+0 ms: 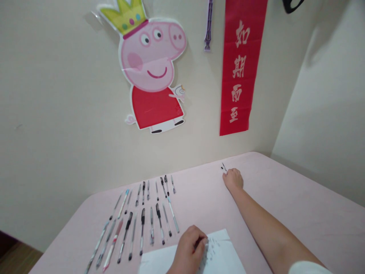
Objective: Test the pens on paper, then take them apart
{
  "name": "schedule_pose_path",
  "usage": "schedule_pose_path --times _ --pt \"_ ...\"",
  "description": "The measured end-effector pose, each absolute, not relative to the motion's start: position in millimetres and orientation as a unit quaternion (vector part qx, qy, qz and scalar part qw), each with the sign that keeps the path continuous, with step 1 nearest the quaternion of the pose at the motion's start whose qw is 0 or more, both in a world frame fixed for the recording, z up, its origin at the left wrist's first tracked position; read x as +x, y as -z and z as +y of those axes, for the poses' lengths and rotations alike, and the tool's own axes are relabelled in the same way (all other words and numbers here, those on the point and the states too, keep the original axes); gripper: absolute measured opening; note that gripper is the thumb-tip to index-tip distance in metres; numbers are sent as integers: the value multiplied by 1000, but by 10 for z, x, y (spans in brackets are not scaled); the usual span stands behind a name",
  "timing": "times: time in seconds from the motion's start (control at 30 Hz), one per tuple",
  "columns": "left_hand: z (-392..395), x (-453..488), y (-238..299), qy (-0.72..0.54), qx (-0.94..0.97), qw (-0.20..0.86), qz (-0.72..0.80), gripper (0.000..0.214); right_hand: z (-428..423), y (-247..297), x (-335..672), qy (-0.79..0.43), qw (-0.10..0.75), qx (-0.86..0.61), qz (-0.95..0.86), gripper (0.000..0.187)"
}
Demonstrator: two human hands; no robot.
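right hand [234, 179] out at centre-right, fingers curled beside a small black piece [223, 166], grip unclear; left hand [189, 249] fisted on paper [225, 255] bottom centre; pens [142, 228] lower left on counter [285, 198].

1. Soft, even indoor light, rather muted; the counter [285, 198] is lit flatly;
2. A broad grey shadow crosses the side wall [327, 114] at upper right; a faint one hugs the pig cutout [151, 76];
3. Slight glare on the clear film by the cutout's crown;
4. Wide-angle bending; the counter edge curves, the wall corner leans;
5. Detail is soft; the pens [142, 224] smear toward lower left; the left hand [189, 251] is blurred.
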State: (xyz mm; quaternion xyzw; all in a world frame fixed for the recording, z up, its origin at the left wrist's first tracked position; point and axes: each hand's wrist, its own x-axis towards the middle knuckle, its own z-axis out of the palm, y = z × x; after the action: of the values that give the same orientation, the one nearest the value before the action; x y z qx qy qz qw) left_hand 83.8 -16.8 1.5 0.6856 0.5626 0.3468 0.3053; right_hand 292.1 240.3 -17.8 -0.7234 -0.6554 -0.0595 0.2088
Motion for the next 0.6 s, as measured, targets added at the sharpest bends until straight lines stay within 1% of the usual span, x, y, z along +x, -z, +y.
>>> schedule_pose_path --times 0.3,0.43,0.6 --pt "-160 836 -8 -348 683 305 565 15 2417 171 2916 68 223 -723 -650 27" --pt "-154 834 20 -353 682 304 564 15 2340 179 2900 84 291 -693 -654 23" --pt "-148 835 61 -358 680 305 563 13 2084 220 2801 63 383 -589 -708 18"
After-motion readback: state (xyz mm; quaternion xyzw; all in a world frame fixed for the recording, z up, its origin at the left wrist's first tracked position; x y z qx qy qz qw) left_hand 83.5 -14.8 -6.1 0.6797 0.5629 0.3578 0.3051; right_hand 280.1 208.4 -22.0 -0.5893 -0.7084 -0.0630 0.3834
